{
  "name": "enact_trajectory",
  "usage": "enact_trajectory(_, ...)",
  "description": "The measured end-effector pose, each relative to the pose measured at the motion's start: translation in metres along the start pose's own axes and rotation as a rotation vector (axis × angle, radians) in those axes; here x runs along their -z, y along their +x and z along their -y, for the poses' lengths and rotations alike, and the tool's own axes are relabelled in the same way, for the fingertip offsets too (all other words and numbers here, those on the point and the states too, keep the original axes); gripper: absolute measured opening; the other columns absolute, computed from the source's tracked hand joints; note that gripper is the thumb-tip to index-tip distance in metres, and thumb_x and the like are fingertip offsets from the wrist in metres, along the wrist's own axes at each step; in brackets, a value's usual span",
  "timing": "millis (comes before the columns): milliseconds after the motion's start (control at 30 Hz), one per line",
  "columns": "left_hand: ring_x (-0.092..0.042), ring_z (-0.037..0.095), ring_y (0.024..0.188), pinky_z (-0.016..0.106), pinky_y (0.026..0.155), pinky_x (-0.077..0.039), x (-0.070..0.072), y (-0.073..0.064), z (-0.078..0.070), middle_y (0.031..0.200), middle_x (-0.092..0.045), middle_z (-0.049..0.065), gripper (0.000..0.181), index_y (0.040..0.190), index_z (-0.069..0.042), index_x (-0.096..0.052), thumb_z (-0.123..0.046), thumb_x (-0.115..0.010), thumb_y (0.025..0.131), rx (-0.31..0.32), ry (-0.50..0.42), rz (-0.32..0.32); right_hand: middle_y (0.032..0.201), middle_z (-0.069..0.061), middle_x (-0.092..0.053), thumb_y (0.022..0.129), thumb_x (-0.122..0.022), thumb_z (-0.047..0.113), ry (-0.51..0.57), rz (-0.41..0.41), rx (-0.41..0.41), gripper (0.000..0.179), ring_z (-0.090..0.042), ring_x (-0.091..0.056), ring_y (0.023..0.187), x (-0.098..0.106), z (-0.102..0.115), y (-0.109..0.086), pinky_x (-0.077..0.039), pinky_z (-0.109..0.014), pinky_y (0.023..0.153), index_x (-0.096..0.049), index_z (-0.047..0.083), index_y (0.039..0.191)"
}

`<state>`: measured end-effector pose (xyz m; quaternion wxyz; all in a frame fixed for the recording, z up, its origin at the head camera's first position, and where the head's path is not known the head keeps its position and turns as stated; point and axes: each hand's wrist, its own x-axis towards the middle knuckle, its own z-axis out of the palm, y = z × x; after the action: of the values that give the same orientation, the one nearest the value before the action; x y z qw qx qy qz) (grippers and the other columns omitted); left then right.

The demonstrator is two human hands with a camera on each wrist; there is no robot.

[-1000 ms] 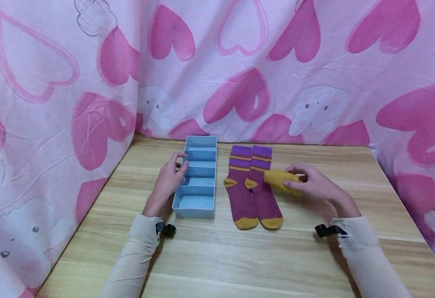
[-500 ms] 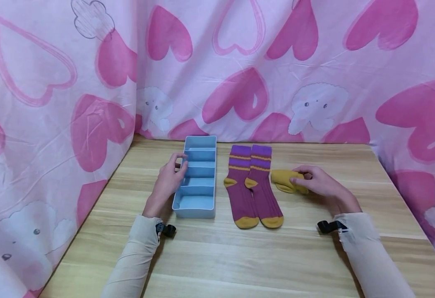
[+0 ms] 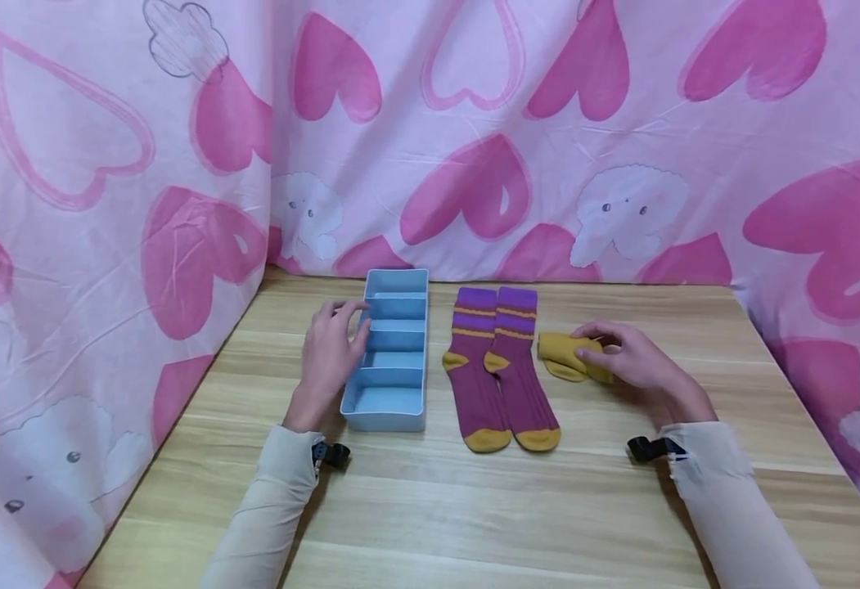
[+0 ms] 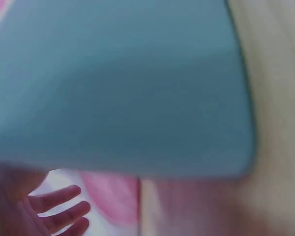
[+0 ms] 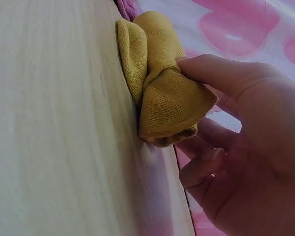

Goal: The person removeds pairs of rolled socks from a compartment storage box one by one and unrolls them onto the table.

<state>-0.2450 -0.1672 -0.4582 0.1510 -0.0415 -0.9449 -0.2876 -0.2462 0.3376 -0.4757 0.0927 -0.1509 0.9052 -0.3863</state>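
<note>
A folded bundle of yellow socks lies on the table to the right. My right hand pinches its near right end; in the right wrist view the thumb presses the yellow knit and the other fingers are behind it. To its left a pair of burgundy socks with purple striped cuffs and yellow heels and toes lies flat. My left hand is at the left side of a light blue divided box, fingers loosely bent and spread. The box wall fills most of the left wrist view.
The wooden table meets a pink heart-patterned curtain at the back and both sides. The box has several compartments in a row, with nothing seen in them.
The yellow socks have moved right, off the burgundy pair, and down onto the table with my right hand. My left hand's fingers have loosened and shifted slightly left beside the box.
</note>
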Motion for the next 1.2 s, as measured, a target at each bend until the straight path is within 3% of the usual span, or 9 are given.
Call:
enact_trajectory(67, -0.064, 0.037, 0.125, 0.058, 0.102, -0.058, 0.005, -0.002, -0.013, 0.138, -0.068, 0.016, 0.028, 0.131, -0.018, -0.075, -0.026, -0.072, 0.105, -0.077, 0.039, -0.061, 0.146, -0.009, -0.065, 0.107, -0.07, 0.037, 0.013, 0.009, -0.01, 0.034, -0.03, -0.055, 0.137, 0.001, 0.0, -0.001, -0.047, -0.042, 0.116, -0.07, 0.021, 0.137)
enact_trajectory(167, -0.065, 0.035, 0.121, 0.055, 0.102, -0.057, 0.009, -0.009, -0.04, 0.13, -0.072, 0.014, 0.024, 0.126, -0.015, -0.077, -0.022, -0.074, 0.103, -0.185, 0.019, -0.078, 0.147, -0.011, -0.064, 0.107, -0.07, 0.036, 0.034, 0.017, -0.021, 0.034, -0.033, -0.054, 0.139, 0.001, 0.0, -0.001, -0.043, -0.059, 0.12, -0.07, 0.02, 0.137)
enact_trajectory(300, -0.067, 0.03, 0.116, 0.047, 0.096, -0.06, 0.002, -0.02, -0.077, 0.125, -0.074, 0.008, 0.019, 0.121, -0.016, -0.078, -0.02, -0.074, 0.103, -0.326, -0.032, -0.01, 0.146, -0.013, -0.066, 0.107, -0.071, 0.033, 0.03, 0.016, -0.009, 0.035, -0.035, -0.055, 0.14, 0.001, 0.002, 0.0, -0.042, -0.064, 0.121, -0.071, 0.017, 0.138)
enact_trajectory(500, -0.068, 0.017, 0.108, 0.03, 0.087, -0.061, -0.029, -0.038, -0.125, 0.128, -0.07, 0.001, 0.02, 0.123, -0.02, -0.077, -0.022, -0.073, 0.103, -0.526, -0.057, 0.147, 0.144, -0.015, -0.068, 0.106, -0.072, 0.029, 0.026, 0.001, 0.018, 0.033, -0.036, -0.058, 0.138, -0.002, 0.003, 0.001, -0.046, -0.063, 0.119, -0.073, 0.015, 0.135)
enact_trajectory(767, -0.069, 0.016, 0.12, 0.033, 0.101, -0.061, -0.074, -0.046, -0.17, 0.147, -0.063, 0.003, 0.042, 0.147, -0.02, -0.064, -0.033, -0.067, 0.108, -0.565, 0.043, 0.453, 0.142, -0.013, -0.068, 0.109, -0.068, 0.029, 0.025, 0.036, 0.021, 0.03, -0.035, -0.058, 0.136, -0.005, -0.001, 0.001, -0.046, -0.065, 0.118, -0.072, 0.017, 0.136)
enact_trajectory(933, -0.067, 0.011, 0.123, 0.029, 0.104, -0.058, -0.105, -0.044, -0.198, 0.156, -0.059, 0.001, 0.049, 0.155, -0.02, -0.055, -0.036, -0.063, 0.109, -0.586, 0.101, 0.613, 0.143, -0.01, -0.067, 0.11, -0.065, 0.026, 0.033, 0.065, 0.021, 0.029, -0.031, -0.057, 0.134, -0.002, 0.0, -0.001, -0.052, -0.052, 0.112, -0.071, 0.018, 0.137)
enact_trajectory(1067, -0.063, 0.011, 0.135, 0.026, 0.109, -0.054, -0.127, -0.048, -0.217, 0.162, -0.054, 0.0, 0.055, 0.157, -0.019, -0.053, -0.04, -0.063, 0.108, -0.641, 0.161, 0.677, 0.145, -0.01, -0.067, 0.111, -0.062, 0.024, 0.013, 0.052, 0.031, 0.029, -0.031, -0.056, 0.139, 0.0, 0.002, -0.003, -0.051, -0.043, 0.11, -0.07, 0.018, 0.139)
enact_trajectory(1200, -0.056, 0.014, 0.146, 0.026, 0.115, -0.051, -0.138, -0.057, -0.224, 0.163, -0.051, 0.003, 0.059, 0.158, -0.017, -0.051, -0.043, -0.065, 0.107, -0.633, 0.213, 0.68, 0.145, -0.01, -0.067, 0.112, -0.062, 0.027, 0.015, 0.045, 0.011, 0.03, -0.032, -0.058, 0.134, 0.001, 0.004, -0.002, -0.05, -0.034, 0.105, -0.07, 0.019, 0.139)
